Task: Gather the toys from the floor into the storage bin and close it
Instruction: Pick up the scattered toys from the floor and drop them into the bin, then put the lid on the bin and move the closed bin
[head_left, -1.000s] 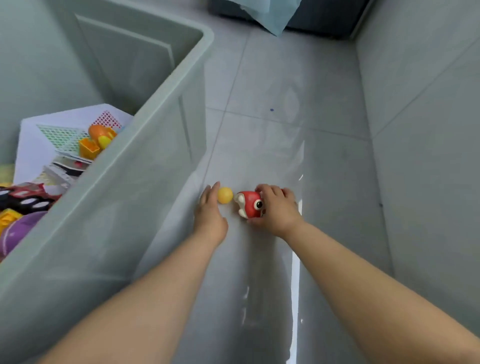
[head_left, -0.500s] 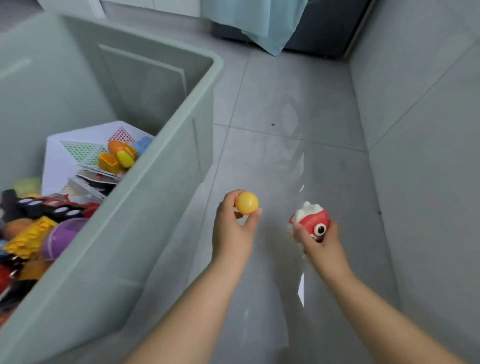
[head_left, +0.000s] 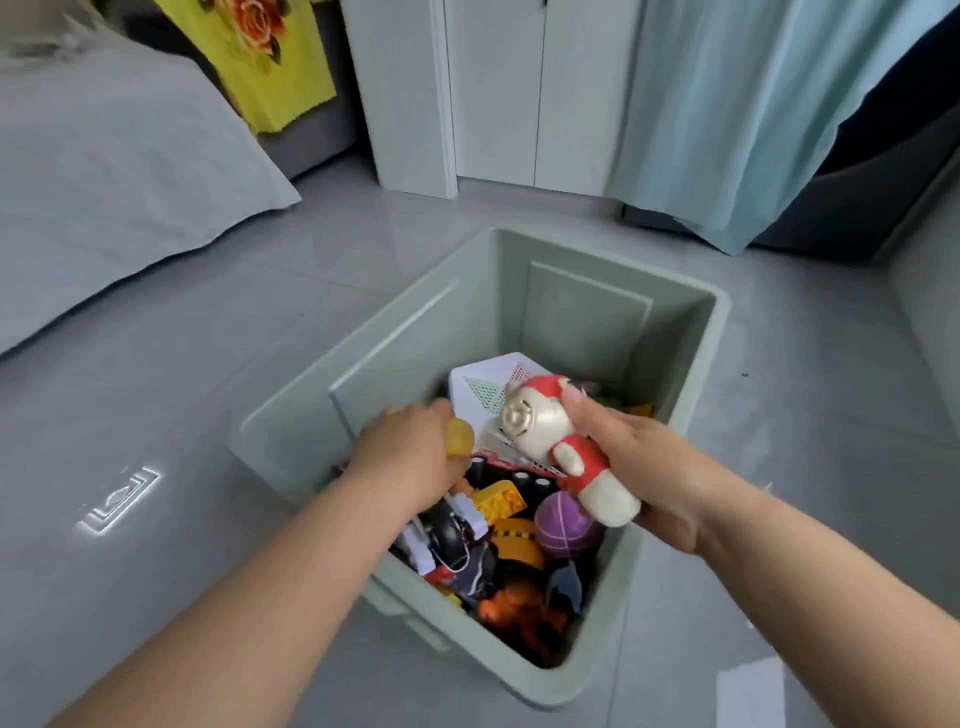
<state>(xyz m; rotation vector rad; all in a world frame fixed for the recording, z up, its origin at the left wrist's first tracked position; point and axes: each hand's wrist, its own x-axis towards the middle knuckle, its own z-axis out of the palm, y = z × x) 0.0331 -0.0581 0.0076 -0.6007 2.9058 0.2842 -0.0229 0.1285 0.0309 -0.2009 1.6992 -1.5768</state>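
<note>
Grey tiled floor (head_left: 208, 415): a pale green storage bin (head_left: 722, 332) is stood on it, open-topped and partly filled with mixed toys. The left hand (head_left: 410, 457) is held over the bin's left half, the right hand (head_left: 639, 467) over its right wall. A red-and-white toy figure (head_left: 550, 441) is gripped, tilted, in the right hand. A purple ball (head_left: 566, 525) and a yellow block (head_left: 501, 499) are noted inside. A yellow ball (head_left: 460, 439) is enclosed by the left hand's curled fingers.

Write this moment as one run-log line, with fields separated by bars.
left hand: holds yellow ball over storage bin | right hand: holds red-and-white toy over storage bin | storage bin: open, toys inside | step: neither released yet
</note>
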